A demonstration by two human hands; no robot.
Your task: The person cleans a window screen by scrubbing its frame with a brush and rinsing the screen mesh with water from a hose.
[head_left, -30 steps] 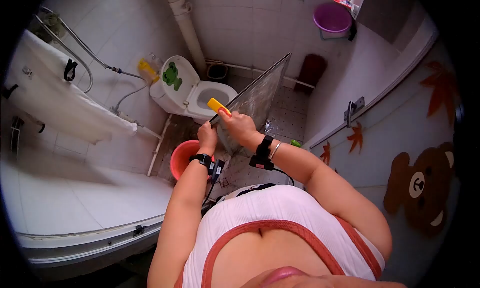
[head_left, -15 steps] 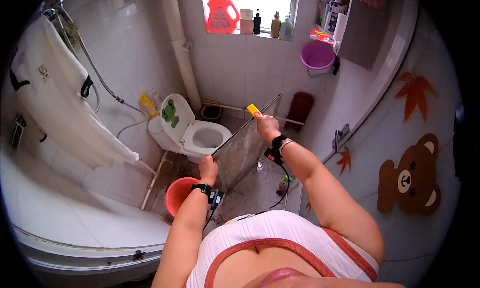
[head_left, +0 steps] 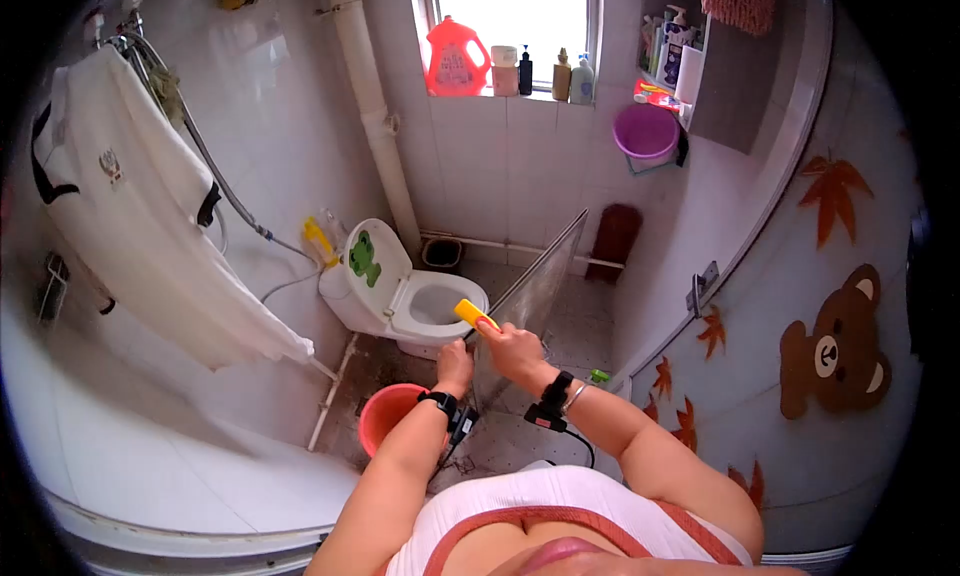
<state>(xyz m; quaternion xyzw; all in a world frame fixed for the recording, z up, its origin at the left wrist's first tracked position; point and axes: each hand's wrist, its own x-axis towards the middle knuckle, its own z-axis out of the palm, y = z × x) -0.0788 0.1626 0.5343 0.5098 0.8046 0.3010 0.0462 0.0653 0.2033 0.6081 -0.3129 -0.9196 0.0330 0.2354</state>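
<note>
A thin framed panel [head_left: 541,274] with a greyish, mesh-like, see-through face stands tilted in front of me. My left hand [head_left: 455,367] is closed on the near end of its top edge. Closed around a small yellow block-like tool [head_left: 469,313], my right hand [head_left: 515,355] is at the same edge, just right of my left hand. The tool's yellow end sticks out past the fingers; its working side is hidden, so its exact kind cannot be told. Both wrists wear black straps with small boxes and cables.
A toilet [head_left: 440,301] with raised lid stands beyond the panel. The red bucket [head_left: 385,416] sits beside my left forearm. A white shirt [head_left: 165,211] hangs at left. Bottles and a red jug [head_left: 457,64] line the windowsill; a purple bucket [head_left: 646,133] hangs at right.
My right hand has drawn the yellow tool down along the panel's top edge toward my left hand. My left hand keeps its grip. The view has tipped up slightly.
</note>
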